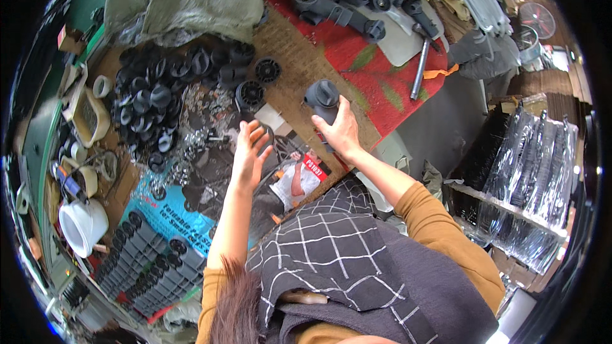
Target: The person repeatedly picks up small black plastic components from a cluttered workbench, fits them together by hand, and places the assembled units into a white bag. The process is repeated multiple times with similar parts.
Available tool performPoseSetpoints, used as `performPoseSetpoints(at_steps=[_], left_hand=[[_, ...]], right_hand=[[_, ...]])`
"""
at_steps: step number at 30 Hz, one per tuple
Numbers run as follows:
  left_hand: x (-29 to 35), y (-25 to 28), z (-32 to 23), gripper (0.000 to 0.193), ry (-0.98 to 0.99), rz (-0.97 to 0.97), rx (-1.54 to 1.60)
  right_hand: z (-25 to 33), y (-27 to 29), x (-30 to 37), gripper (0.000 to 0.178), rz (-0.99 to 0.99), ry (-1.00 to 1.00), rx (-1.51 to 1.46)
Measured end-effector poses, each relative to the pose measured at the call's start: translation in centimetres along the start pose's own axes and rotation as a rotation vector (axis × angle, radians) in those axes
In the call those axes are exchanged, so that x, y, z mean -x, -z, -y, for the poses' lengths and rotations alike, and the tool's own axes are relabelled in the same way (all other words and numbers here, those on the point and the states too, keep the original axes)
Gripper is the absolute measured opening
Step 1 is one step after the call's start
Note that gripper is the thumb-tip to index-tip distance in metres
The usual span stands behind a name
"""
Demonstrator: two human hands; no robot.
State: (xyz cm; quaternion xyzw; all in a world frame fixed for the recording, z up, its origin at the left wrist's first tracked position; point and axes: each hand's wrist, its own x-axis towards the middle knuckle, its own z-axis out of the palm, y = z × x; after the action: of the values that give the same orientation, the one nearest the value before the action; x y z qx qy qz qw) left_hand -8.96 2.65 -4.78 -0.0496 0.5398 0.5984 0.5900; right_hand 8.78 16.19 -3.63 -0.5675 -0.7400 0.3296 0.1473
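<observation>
My right hand [342, 130] is wrapped round a dark grey plastic fitting [322, 94] with a rounded, ridged top, held above the worktable [290, 83]. To its left, my left hand [248, 156] is raised with its fingers apart and holds nothing that I can see. Something dark and round shows just behind those fingers, too hidden to name. Beyond the left hand, two black spoked wheel-like discs, one nearer [249, 95] and one farther [268, 70], lie on the table. Small silver metal fasteners [175, 156] are scattered to the left of that hand.
A heap of dark plastic caps [150, 95] covers the table's left. Grey tubular joints [338, 6] are piled at the far side. A hammer [421, 67] lies on red patterned cloth [382, 76]. Rows of grey parts [159, 280] fill the near left; plastic-wrapped bundles [529, 178] stand right.
</observation>
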Motion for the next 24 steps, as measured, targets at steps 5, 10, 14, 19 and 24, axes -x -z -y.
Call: performPoseSetpoints(at_steps=[5, 10, 14, 19, 24], left_hand=[[1.4, 2.6, 1.0, 0.037, -0.04, -0.102, -0.056], [2.8, 3.4, 0.2, 0.023, -0.092, -0.179, -0.085], [2.8, 2.7, -0.6, 0.02, -0.146, -0.173, -0.11], [3.1, -1.2, -2.2, 0.041, -0.656, -0.1, -0.685], [4.0, -5.4, -3.5, 0.09, -1.164, 0.051, -1.196]], right_hand=[[-5.7, 1.2, -7.6, 0.081, -0.229, 0.159, 0.171], [-10.2, 6.9, -25.0, 0.083, -0.566, 0.301, 0.554], [-10.2, 8.8, -26.5, 0.08, -0.217, 0.216, 0.412], [-1.1, 10.9, -15.1, 0.068, -0.478, 0.556, 0.369], [8.0, 7.5, -5.2, 0.053, 0.483, 0.356, -0.013]])
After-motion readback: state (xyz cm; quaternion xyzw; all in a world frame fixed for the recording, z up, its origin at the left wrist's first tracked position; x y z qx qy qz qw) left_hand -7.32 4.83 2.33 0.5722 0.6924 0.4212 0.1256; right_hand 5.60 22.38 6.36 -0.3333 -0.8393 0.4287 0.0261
